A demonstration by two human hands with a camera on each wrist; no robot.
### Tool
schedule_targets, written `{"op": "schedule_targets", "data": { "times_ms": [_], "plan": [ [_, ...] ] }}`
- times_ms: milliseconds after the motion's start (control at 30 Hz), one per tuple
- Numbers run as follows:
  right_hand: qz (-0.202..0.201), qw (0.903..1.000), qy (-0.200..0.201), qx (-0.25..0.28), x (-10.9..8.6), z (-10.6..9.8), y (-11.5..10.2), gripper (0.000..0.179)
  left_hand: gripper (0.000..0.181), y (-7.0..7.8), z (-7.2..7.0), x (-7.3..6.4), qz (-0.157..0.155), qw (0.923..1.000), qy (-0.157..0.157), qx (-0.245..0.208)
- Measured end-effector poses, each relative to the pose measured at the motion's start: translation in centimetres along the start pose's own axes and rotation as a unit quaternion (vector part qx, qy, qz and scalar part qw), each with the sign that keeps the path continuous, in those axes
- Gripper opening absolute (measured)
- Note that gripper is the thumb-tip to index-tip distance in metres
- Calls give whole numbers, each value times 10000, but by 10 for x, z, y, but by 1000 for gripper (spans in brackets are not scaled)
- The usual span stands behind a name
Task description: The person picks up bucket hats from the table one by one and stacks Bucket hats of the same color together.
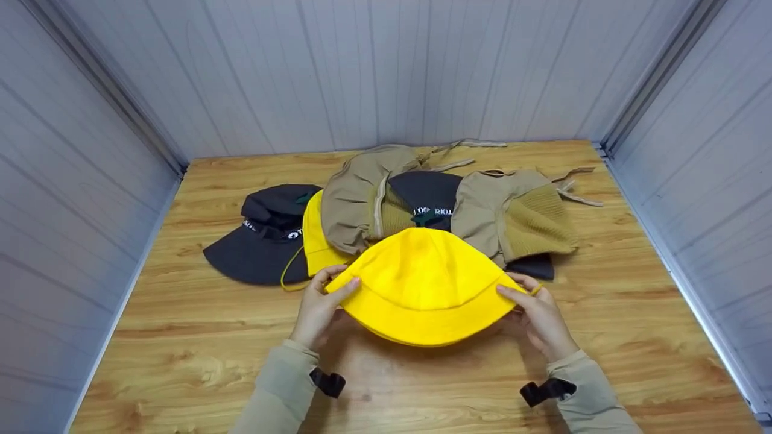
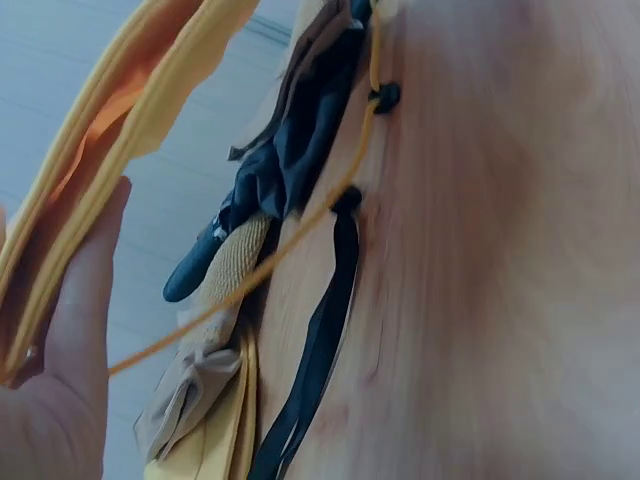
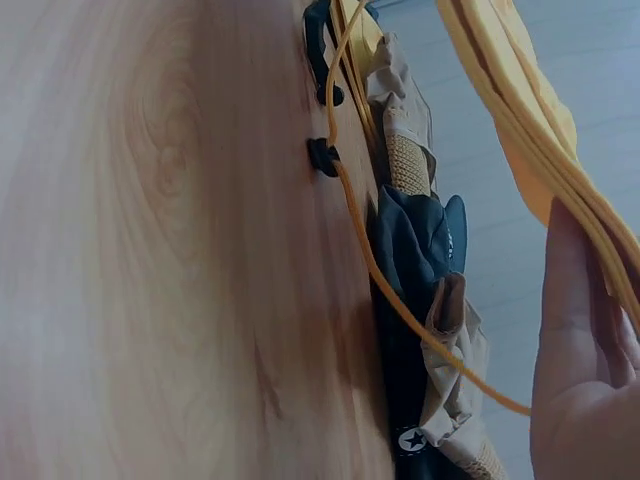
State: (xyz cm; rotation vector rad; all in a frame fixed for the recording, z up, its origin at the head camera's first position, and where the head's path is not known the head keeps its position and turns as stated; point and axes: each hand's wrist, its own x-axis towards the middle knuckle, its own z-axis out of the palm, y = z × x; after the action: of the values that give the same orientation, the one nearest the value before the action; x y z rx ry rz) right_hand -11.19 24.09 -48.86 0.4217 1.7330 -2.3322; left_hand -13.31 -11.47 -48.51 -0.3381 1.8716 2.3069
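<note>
Both hands hold a yellow bucket hat [image 1: 422,283] by opposite ends of its brim, above the table and in front of a pile of hats. My left hand [image 1: 321,304] pinches the left end, thumb on top; my right hand [image 1: 540,313] pinches the right end the same way. The hat is folded flat, its two brim layers showing edge-on in the left wrist view. From it hangs a yellow chin cord [image 2: 290,240] with a small black toggle [image 2: 385,98], also seen in the right wrist view.
Behind lie a dark cap [image 1: 265,259], another yellow hat [image 1: 318,241], a left beige hat [image 1: 356,199], a dark hat with white lettering [image 1: 431,187] and a right beige hat [image 1: 537,223] with ties. White panel walls [image 1: 374,72] enclose the wooden table [image 1: 181,361].
</note>
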Motion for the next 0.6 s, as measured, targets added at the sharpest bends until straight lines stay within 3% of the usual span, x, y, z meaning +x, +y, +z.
{"op": "schedule_targets", "data": {
  "times_ms": [200,333,467,600],
  "plan": [
    [101,9968,-27,-795,3,3,0,36,41,5,-12,-4,-64,9971,-97,759],
    [73,9869,-191,-1600,5,5,1,48,42,6,-19,-6,36,9856,-151,1683],
    [-189,9683,-498,-2441,8,7,2,51,38,7,-23,-8,453,9567,-30,2874],
    [-315,9550,-608,-2887,10,12,6,53,28,6,-26,-11,1125,9128,175,3922]
  ]
}}
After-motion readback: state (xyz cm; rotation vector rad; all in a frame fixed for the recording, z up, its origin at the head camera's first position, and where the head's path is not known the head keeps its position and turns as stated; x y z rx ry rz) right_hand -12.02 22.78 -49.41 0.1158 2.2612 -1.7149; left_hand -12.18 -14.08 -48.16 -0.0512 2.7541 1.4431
